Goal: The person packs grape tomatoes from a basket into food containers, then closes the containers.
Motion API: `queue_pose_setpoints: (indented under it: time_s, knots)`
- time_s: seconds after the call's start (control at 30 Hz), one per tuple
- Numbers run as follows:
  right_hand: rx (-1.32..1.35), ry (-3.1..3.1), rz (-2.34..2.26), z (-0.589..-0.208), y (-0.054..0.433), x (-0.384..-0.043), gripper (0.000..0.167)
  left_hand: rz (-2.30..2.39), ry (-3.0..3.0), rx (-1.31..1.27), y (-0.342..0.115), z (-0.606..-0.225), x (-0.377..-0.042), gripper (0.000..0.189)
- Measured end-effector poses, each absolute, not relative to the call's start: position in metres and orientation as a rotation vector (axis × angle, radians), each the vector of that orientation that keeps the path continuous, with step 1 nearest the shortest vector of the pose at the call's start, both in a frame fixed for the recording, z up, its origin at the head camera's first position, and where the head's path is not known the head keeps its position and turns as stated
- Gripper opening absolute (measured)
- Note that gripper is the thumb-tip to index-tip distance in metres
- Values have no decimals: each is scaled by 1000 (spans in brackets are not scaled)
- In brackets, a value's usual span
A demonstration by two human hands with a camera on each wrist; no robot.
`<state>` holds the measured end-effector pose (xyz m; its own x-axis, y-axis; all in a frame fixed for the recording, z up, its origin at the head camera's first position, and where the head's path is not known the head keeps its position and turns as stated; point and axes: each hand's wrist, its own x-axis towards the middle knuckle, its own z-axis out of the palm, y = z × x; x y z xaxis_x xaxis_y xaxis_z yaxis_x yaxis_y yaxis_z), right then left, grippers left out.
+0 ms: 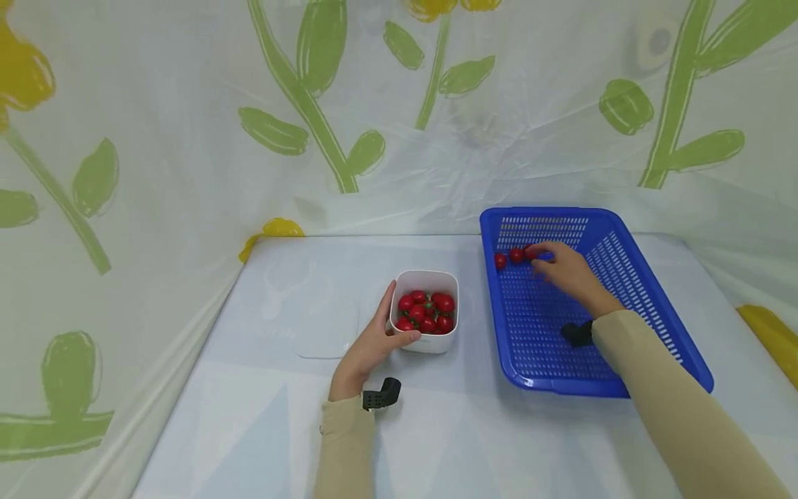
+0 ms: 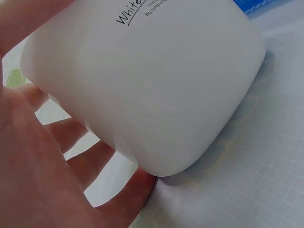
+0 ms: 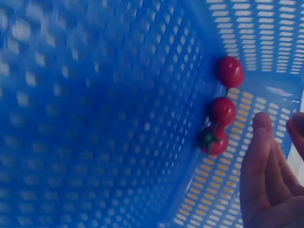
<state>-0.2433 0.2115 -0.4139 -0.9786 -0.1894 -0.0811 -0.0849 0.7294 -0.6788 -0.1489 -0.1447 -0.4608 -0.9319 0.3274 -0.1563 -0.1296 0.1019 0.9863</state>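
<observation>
A square white container [image 1: 430, 344] stands on the table, filled with several red cherry tomatoes [image 1: 418, 313]. My left hand [image 1: 368, 350] holds it from the left, thumb at the near rim and fingers along the side. In the left wrist view, those fingers bend against the white wall [image 2: 156, 95], which bears printed lettering. Inside the blue basket [image 1: 524, 378], my right hand [image 1: 570, 276] reaches toward the far left corner with thumb and fingers apart. Three cherry tomatoes [image 3: 222, 112] lie in a row along the basket's edge, close to the fingertips; one shows a green stem.
The basket has slotted walls and stands to the right of the white container. A clear flat lid-like sheet [image 1: 327, 333] lies left of the container. A white curtain [image 1: 187, 138] with green leaves and yellow flowers hangs behind the table [image 1: 262, 416].
</observation>
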Motion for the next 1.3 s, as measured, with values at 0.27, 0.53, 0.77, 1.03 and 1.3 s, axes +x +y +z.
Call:
queue_pose_setpoints:
  time_s: [0.27, 0.53, 0.77, 1.03, 1.3]
  knots:
    - [-263, 2892, -861, -428, 203, -270, 40, 1869, 2068, 165, -152, -441, -141, 91]
    - [-234, 2819, -809, -440, 211, -280, 49, 1887, 2037, 206, -150, -443, -144, 93]
    - [-233, 2727, -829, -445, 219, -281, 57, 1897, 2014, 229, -145, -447, -145, 93]
    - [-209, 2694, -862, -447, 223, -280, 55, 1885, 2011, 224, -141, -448, -145, 93]
    - [-75, 2681, -821, -443, 221, -280, 49, 1874, 2026, 234, -141, -449, -145, 91]
